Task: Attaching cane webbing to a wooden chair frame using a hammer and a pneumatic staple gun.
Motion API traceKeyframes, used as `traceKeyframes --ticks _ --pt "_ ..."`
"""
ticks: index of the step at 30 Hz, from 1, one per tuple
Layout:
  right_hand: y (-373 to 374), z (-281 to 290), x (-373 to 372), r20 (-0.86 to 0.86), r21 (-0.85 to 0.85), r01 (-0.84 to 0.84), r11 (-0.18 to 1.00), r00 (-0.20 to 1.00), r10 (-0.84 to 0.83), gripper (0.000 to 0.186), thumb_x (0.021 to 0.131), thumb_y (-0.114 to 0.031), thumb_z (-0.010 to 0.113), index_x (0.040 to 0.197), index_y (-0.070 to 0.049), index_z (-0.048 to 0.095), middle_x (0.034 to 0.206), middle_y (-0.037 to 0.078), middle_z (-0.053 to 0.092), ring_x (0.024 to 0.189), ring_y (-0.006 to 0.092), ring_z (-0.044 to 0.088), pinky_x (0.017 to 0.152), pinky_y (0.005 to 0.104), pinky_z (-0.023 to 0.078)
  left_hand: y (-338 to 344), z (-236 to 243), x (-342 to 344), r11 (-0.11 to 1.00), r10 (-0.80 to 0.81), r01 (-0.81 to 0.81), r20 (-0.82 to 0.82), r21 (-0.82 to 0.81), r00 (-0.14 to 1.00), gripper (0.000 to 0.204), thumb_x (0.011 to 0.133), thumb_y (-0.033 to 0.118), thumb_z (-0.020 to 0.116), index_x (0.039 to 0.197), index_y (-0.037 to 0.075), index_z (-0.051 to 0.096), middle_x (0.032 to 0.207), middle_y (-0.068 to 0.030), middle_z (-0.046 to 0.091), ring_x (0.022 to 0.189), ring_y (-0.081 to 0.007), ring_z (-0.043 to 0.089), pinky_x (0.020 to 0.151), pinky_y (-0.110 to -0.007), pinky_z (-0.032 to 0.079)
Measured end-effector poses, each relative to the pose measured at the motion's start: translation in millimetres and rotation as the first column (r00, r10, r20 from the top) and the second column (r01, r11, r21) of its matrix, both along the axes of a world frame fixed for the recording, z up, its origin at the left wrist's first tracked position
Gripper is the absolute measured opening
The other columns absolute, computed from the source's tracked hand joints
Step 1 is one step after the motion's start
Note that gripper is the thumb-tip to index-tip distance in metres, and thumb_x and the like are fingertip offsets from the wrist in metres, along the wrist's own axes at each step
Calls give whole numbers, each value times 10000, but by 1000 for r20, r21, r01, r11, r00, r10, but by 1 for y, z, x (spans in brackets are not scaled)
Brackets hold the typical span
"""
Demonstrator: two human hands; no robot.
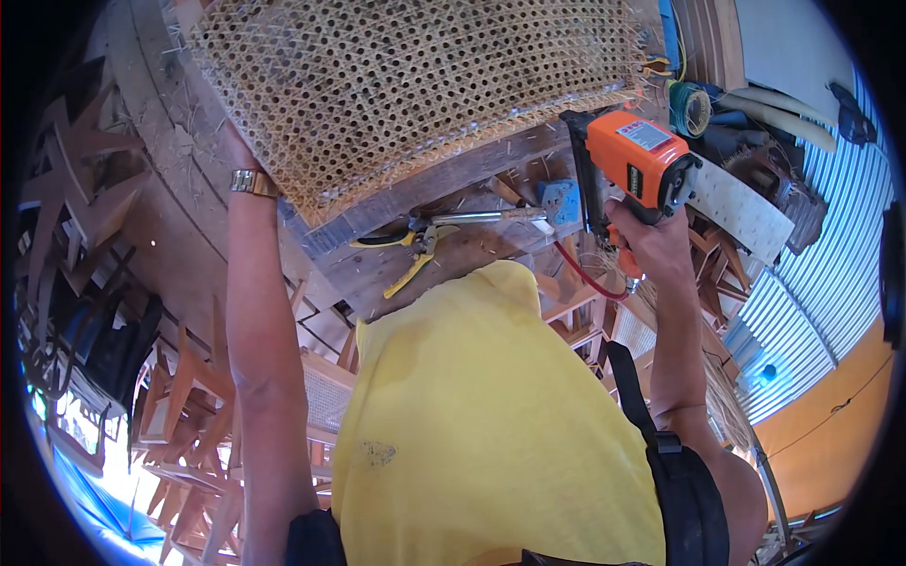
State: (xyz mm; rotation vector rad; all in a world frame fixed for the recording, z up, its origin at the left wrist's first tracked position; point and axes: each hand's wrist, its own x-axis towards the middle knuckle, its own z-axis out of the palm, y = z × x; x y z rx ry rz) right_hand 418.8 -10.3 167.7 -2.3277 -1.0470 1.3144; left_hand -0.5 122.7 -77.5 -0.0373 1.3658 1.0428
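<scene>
A woven cane panel (415, 75) with a frayed front edge lies on a wooden workbench (377, 203). My left hand (238, 151), with a metal-band watch at the wrist, is against the panel's left side; its fingers are hidden by the panel. In my right hand (661, 245) is an orange air staple gun (642, 156), held by its handle. The gun's dark nose is by the panel's front right corner. A red hose (590, 276) runs from below its handle. Yellow-handled pruning shears (415, 250) and a chisel-like tool with a metal shaft (477, 217) lie on the bench.
A small blue block (560, 201) sits on the bench near the gun. Wooden chair frames (189, 387) crowd the floor at left and below the bench. At right are a coil of green cord (691, 108), a pale board (741, 212) and a corrugated metal wall (840, 208).
</scene>
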Motion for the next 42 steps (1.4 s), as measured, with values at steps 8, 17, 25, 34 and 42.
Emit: traceKeyframes --ticks 8,17,25,34,42 --pt "-1 -4 -4 -32 50 -6 999 999 8 249 816 -39 698 1050 -25 614 706 14 611 564 73 561 503 240 455 -2 0 0 999 -33 33 -6 18 999 562 930 483 410 1266 58 562 1169 -134 650 973 -294 651 805 -426 552" --pt "-2 4 -34 -92 67 -111 992 989 117 291 808 -51 714 1081 -49 614 709 -2 602 591 77 570 512 252 459 -2 6 6 1000 -15 15 4 -8 1000 579 935 501 387 1255 52 565 1151 -131 657 957 -296 653 794 -432 547" --pt "3 13 -66 -84 40 -158 987 983 160 329 807 -43 700 1119 -41 595 746 2 600 620 82 569 553 266 468 3 12 12 1000 2 -1 46 -18 999 550 928 491 434 1225 55 588 1122 -128 667 922 -287 653 785 -414 544" --pt "11 16 -87 -76 17 -150 989 986 151 304 803 -24 701 1089 -40 601 737 -1 598 609 82 566 542 266 469 1 22 15 1000 -9 6 178 17 984 518 912 498 479 1166 68 617 1053 -106 686 854 -269 667 721 -420 559" --pt "10 12 -90 -73 16 -205 979 976 206 344 787 -9 705 1119 -38 619 798 -14 618 670 59 560 599 255 471 0 30 17 999 -23 17 120 47 992 506 916 478 490 1170 58 614 1048 -109 688 843 -260 670 706 -399 564"
